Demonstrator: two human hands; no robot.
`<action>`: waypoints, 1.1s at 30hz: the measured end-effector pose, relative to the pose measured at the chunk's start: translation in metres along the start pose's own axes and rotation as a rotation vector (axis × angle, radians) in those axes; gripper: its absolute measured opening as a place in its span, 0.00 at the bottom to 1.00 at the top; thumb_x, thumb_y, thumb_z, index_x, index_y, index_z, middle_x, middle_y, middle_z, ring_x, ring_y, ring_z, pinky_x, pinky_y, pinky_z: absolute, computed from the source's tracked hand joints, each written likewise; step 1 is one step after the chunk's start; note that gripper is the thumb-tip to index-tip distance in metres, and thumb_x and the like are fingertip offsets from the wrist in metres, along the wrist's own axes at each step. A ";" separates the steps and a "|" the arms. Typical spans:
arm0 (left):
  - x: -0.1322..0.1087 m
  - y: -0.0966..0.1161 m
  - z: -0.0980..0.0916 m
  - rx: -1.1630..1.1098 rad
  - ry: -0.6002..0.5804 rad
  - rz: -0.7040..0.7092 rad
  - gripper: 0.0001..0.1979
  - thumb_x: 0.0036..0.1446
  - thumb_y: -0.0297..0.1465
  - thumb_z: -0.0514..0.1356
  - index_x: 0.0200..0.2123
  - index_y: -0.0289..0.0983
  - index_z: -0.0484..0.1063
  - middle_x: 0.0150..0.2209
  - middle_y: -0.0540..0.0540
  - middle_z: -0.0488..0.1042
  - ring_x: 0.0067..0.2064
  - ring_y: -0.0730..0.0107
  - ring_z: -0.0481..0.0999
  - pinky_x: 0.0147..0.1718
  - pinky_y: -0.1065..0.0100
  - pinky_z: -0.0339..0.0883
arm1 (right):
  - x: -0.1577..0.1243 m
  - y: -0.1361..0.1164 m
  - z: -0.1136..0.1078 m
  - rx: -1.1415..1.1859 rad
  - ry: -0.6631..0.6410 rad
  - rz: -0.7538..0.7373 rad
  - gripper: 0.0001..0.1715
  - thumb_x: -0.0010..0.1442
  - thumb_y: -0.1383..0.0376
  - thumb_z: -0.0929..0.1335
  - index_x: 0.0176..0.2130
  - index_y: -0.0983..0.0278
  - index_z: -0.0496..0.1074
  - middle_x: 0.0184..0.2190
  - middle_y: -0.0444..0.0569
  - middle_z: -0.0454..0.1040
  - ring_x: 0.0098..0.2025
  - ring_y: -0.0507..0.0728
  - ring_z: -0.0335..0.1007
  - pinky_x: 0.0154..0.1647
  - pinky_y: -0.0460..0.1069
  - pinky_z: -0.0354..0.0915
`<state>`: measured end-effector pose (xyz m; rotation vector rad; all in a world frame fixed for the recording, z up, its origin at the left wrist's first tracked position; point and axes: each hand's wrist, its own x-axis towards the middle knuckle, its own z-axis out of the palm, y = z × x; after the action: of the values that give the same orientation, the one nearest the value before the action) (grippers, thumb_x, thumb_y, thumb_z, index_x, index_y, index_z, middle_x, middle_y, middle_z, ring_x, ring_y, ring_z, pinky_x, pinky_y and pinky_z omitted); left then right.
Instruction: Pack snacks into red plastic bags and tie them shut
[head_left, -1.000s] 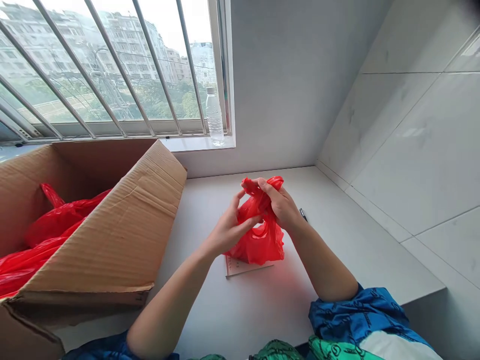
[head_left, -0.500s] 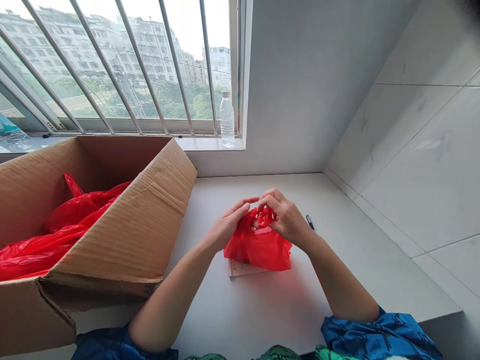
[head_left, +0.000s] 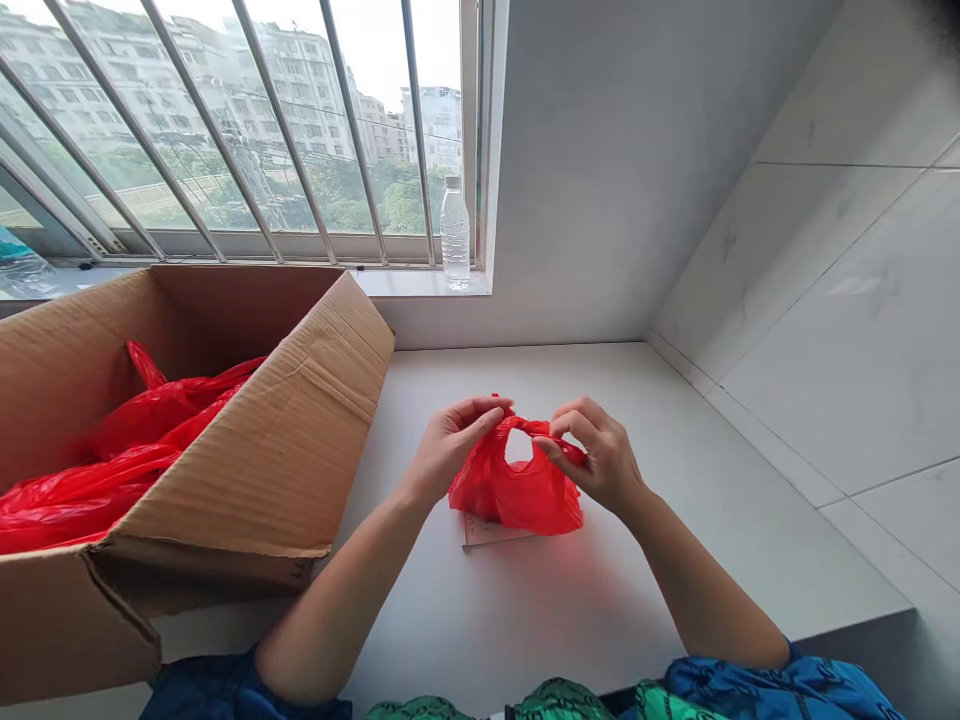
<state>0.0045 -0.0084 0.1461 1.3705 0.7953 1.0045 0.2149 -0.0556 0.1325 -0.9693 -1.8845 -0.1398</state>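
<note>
A red plastic bag (head_left: 517, 495) sits on the white countertop (head_left: 525, 625), with a small gap showing between its gathered handles. My left hand (head_left: 454, 448) pinches the bag's left top edge. My right hand (head_left: 596, 455) grips the twisted red handle strip on the right side. A slip of paper with small print (head_left: 487, 532) lies partly under the bag.
On the left stands an open cardboard box (head_left: 247, 440) holding more red plastic bags (head_left: 112, 470). A water bottle (head_left: 454, 235) stands on the window sill, before a barred window (head_left: 262, 130). Tiled wall (head_left: 817, 300) rises on the right.
My hands have drawn apart, and the bunched bag top has opened into a loop. The pen beside my right hand no longer shows.
</note>
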 end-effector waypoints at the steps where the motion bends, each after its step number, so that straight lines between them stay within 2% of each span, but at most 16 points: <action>1: -0.001 0.000 0.001 0.004 -0.005 0.005 0.14 0.60 0.40 0.65 0.45 0.39 0.80 0.44 0.42 0.80 0.53 0.58 0.74 0.49 0.65 0.67 | -0.001 -0.001 0.000 0.031 -0.006 0.021 0.08 0.66 0.64 0.68 0.34 0.60 0.65 0.33 0.47 0.70 0.32 0.53 0.67 0.30 0.47 0.63; 5: -0.001 0.005 0.005 0.012 -0.029 0.040 0.17 0.60 0.41 0.65 0.49 0.39 0.78 0.47 0.42 0.79 0.51 0.60 0.75 0.48 0.64 0.68 | 0.005 -0.006 0.001 0.152 -0.021 0.140 0.09 0.67 0.63 0.67 0.34 0.60 0.64 0.38 0.48 0.73 0.37 0.54 0.71 0.35 0.49 0.67; 8: 0.006 0.014 0.007 0.031 -0.024 0.124 0.19 0.59 0.40 0.66 0.51 0.39 0.77 0.48 0.42 0.78 0.50 0.61 0.76 0.47 0.64 0.69 | 0.018 -0.006 0.004 0.197 0.010 0.214 0.10 0.67 0.61 0.67 0.33 0.59 0.64 0.41 0.50 0.74 0.42 0.56 0.73 0.40 0.51 0.68; 11: 0.015 0.023 0.006 0.066 0.008 0.203 0.20 0.59 0.40 0.65 0.53 0.39 0.75 0.48 0.41 0.77 0.49 0.61 0.75 0.48 0.64 0.69 | 0.032 -0.003 0.010 0.234 0.070 0.258 0.11 0.67 0.58 0.67 0.33 0.59 0.64 0.41 0.50 0.75 0.42 0.57 0.73 0.43 0.53 0.69; 14: 0.017 0.026 0.005 0.164 0.016 0.275 0.22 0.60 0.39 0.65 0.56 0.41 0.72 0.50 0.42 0.76 0.49 0.63 0.74 0.49 0.64 0.69 | 0.040 0.000 0.015 0.293 0.078 0.278 0.12 0.66 0.56 0.67 0.33 0.59 0.64 0.40 0.49 0.76 0.41 0.56 0.73 0.44 0.53 0.69; 16: 0.015 0.022 0.005 0.271 0.010 0.315 0.24 0.60 0.36 0.65 0.59 0.43 0.70 0.53 0.43 0.74 0.48 0.65 0.74 0.50 0.63 0.69 | 0.040 0.000 0.016 0.330 0.041 0.293 0.12 0.65 0.56 0.69 0.34 0.59 0.65 0.41 0.49 0.76 0.42 0.56 0.73 0.44 0.53 0.68; 18: 0.010 0.015 0.002 0.371 0.015 0.338 0.25 0.61 0.34 0.63 0.61 0.46 0.68 0.54 0.44 0.73 0.47 0.67 0.74 0.51 0.63 0.68 | 0.035 0.001 0.016 0.348 -0.052 0.324 0.11 0.62 0.57 0.71 0.38 0.59 0.66 0.42 0.48 0.76 0.41 0.56 0.72 0.41 0.52 0.68; 20: 0.004 0.007 -0.003 0.442 0.059 0.341 0.25 0.62 0.31 0.61 0.62 0.47 0.66 0.54 0.45 0.73 0.46 0.68 0.74 0.50 0.64 0.68 | 0.026 0.003 0.012 0.350 -0.186 0.361 0.13 0.61 0.58 0.71 0.44 0.58 0.68 0.40 0.47 0.76 0.36 0.54 0.71 0.37 0.50 0.67; 22: -0.002 0.001 -0.012 0.487 0.134 0.334 0.25 0.62 0.30 0.59 0.62 0.47 0.65 0.51 0.45 0.74 0.45 0.68 0.74 0.47 0.65 0.69 | 0.014 0.007 0.005 0.322 -0.260 0.400 0.14 0.63 0.61 0.69 0.48 0.58 0.68 0.37 0.45 0.75 0.32 0.53 0.68 0.32 0.49 0.66; 24: -0.009 -0.002 -0.022 0.517 0.235 0.343 0.24 0.61 0.29 0.59 0.61 0.45 0.66 0.48 0.46 0.74 0.45 0.68 0.74 0.44 0.67 0.69 | 0.001 0.011 -0.003 0.275 -0.214 0.460 0.13 0.63 0.63 0.68 0.49 0.57 0.69 0.35 0.45 0.74 0.31 0.53 0.67 0.28 0.48 0.65; 27: -0.021 -0.001 -0.033 0.511 0.347 0.352 0.22 0.60 0.29 0.60 0.58 0.43 0.69 0.42 0.47 0.73 0.42 0.68 0.73 0.41 0.69 0.69 | -0.015 0.015 -0.015 0.228 -0.056 0.597 0.13 0.63 0.61 0.68 0.49 0.57 0.69 0.38 0.48 0.74 0.32 0.54 0.70 0.24 0.47 0.66; 30: -0.034 0.005 -0.034 0.439 0.303 0.298 0.17 0.61 0.31 0.60 0.54 0.43 0.71 0.39 0.48 0.72 0.38 0.69 0.72 0.36 0.69 0.68 | -0.020 0.009 -0.027 0.224 0.030 0.651 0.17 0.63 0.58 0.68 0.51 0.57 0.66 0.44 0.51 0.74 0.37 0.56 0.73 0.31 0.51 0.72; 33: -0.043 0.013 -0.029 0.395 0.205 0.325 0.08 0.62 0.31 0.60 0.45 0.42 0.75 0.38 0.47 0.70 0.38 0.68 0.70 0.37 0.68 0.67 | -0.014 -0.009 -0.038 0.145 0.245 0.466 0.20 0.61 0.61 0.70 0.53 0.56 0.65 0.51 0.53 0.71 0.47 0.61 0.74 0.41 0.57 0.74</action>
<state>-0.0408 -0.0369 0.1524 1.7958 0.9807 1.3034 0.2381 -0.0875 0.1439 -1.2041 -1.3872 0.1486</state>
